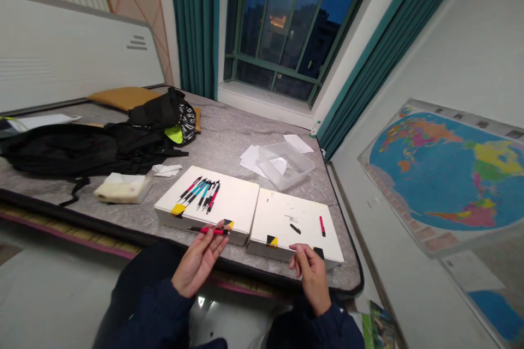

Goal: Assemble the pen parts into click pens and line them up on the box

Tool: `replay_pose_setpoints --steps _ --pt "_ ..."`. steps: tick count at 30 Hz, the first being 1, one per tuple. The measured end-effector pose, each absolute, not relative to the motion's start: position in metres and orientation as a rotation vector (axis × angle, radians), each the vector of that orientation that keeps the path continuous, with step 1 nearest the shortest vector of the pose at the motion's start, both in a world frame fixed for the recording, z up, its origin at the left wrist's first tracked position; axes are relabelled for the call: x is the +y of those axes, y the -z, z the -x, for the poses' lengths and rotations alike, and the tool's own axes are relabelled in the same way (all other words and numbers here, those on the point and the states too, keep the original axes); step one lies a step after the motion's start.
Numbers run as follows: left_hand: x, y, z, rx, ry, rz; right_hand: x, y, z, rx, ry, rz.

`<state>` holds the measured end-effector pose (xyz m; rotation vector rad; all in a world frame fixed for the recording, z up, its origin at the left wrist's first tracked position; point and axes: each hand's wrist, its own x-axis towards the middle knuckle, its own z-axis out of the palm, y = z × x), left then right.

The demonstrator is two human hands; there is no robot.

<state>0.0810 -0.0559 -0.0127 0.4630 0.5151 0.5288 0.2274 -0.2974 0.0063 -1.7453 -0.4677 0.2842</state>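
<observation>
My left hand (201, 259) pinches a red and black pen (209, 230) between thumb and fingertips, above the front edge of the left white box (237, 202). On that box lies a row of several pens (200, 193) in red, blue, white and black. Over the front edge of the right white box (266, 223) is my right hand (311, 272), its thumb and fingers drawn together; whether they hold something small, I cannot make out. A short black pen part (295, 228) and a red pen barrel (322, 226) lie on the right box, with tiny pieces near its back.
Behind the boxes, a clear plastic bin (289, 166) stands on white papers (249, 159). A tissue pack (123, 188) and a black backpack (90, 147) lie on the left. The grey table (229, 125) ends near the wall with a world map (446, 169).
</observation>
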Motion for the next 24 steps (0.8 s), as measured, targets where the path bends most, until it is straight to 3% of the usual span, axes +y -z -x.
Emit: replay_pose_setpoints --steps 5,24 --pt "-0.039 -0.004 -0.093 0.364 -0.49 -0.423 -0.28 0.008 -0.222 -0.413 -0.339 1.72" --pt "-0.102 0.009 -0.088 0.474 -0.394 -0.461 -0.232 0.005 -0.131 -0.671 -0.341 1.672"
